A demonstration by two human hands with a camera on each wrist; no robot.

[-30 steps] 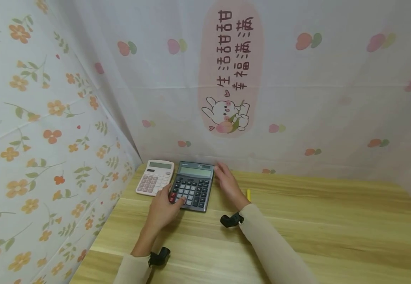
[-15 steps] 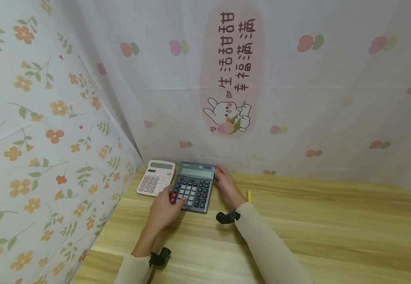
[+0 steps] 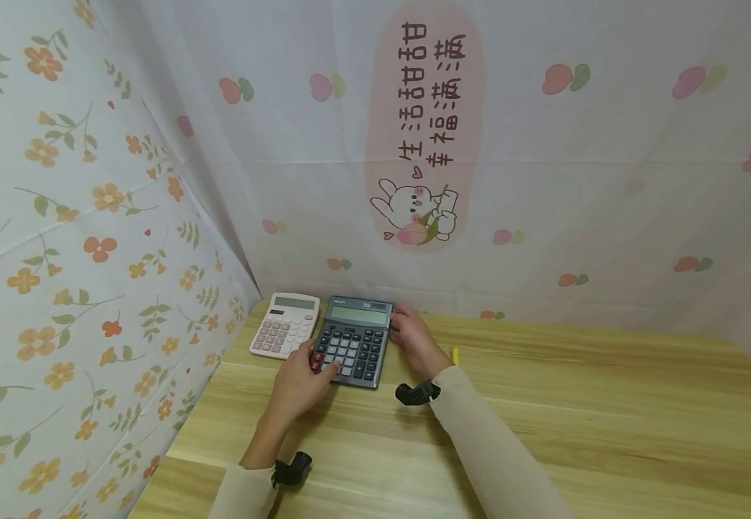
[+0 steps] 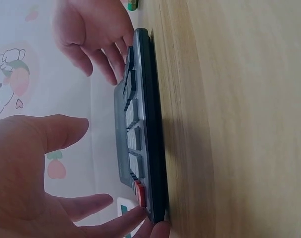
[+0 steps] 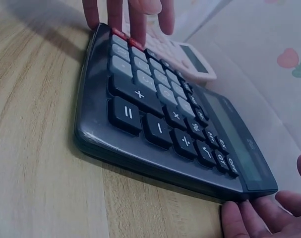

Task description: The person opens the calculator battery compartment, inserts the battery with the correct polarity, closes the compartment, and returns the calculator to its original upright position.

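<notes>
Seemingly settled, the dark-grey desktop calculator stays put between relaxed, touching fingers of left hand and right hand.

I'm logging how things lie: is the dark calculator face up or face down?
Face up: the head view shows the dark calculator with its keys and display facing upward.
</notes>
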